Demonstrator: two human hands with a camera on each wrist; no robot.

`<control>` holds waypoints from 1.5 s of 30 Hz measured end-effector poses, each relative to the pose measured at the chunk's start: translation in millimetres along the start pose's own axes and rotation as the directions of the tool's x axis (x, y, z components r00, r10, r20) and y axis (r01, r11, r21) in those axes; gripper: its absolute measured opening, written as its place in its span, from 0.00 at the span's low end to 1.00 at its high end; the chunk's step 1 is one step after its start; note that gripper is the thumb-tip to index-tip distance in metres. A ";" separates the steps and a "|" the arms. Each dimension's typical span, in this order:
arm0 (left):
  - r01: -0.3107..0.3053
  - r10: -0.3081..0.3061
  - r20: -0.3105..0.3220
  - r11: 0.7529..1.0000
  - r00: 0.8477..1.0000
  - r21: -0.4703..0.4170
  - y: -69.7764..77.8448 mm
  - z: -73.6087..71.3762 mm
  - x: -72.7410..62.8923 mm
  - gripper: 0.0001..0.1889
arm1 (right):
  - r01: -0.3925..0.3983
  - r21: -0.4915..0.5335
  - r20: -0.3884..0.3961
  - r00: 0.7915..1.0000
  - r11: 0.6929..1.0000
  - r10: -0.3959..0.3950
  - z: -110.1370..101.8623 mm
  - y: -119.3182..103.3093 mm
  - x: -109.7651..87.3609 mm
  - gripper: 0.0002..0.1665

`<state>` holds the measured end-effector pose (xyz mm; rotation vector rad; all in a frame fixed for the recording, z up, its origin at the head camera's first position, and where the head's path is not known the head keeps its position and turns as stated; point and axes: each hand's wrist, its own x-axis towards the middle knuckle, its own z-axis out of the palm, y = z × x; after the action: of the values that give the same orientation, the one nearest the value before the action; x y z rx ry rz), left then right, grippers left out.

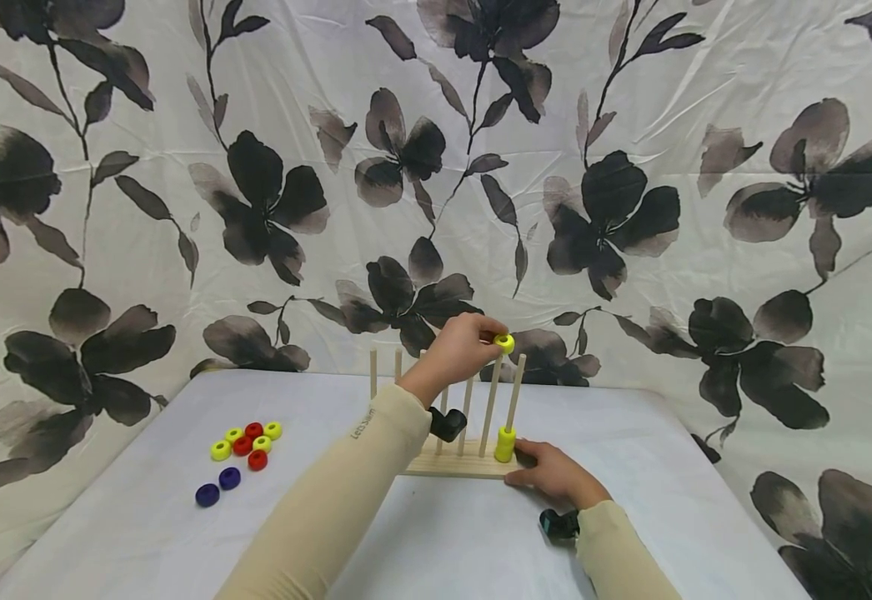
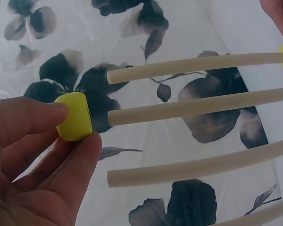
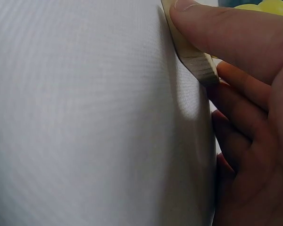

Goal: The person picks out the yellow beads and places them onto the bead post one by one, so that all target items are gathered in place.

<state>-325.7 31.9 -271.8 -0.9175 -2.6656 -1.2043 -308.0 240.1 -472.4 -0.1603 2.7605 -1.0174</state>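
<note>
A yellow ring (image 1: 505, 343) is pinched between the thumb and fingers of my left hand (image 1: 460, 348). In the left wrist view the ring (image 2: 74, 117) is just off the tip of a wooden peg (image 2: 170, 109), with a small gap between them. That peg is second from the right on a wooden peg rack (image 1: 451, 468). Yellow rings (image 1: 505, 446) are stacked low on the rightmost peg (image 1: 515, 392). My right hand (image 1: 559, 475) grips the right end of the rack's base (image 3: 188, 52), its thumb along the front edge. The left forearm hides part of the rack.
Loose yellow, red (image 1: 258, 460) and dark blue (image 1: 207, 495) rings lie on the left of the white-covered table (image 1: 143, 533). A floral cloth (image 1: 436, 167) hangs behind the table. Dark wrist cameras (image 1: 447, 423) sit at both wrists.
</note>
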 end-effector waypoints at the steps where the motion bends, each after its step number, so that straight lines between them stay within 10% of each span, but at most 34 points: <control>1: 0.001 -0.001 0.003 1.000 1.000 -0.002 0.2 0.7 0.8 0.17 | -0.001 0.004 0.000 1.000 1.000 0.001 0.1 0.1 0.2 0.48; 45: -0.065 0.059 0.048 0.989 0.997 0.131 7.6 21.8 15.0 0.16 | 0.024 0.014 0.003 1.000 1.000 -0.024 -1.9 -0.6 -2.2 0.47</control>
<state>-330.0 58.6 -277.3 -1.0085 -2.6900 -0.9920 -306.3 241.3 -470.3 -0.1934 2.7544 -1.0407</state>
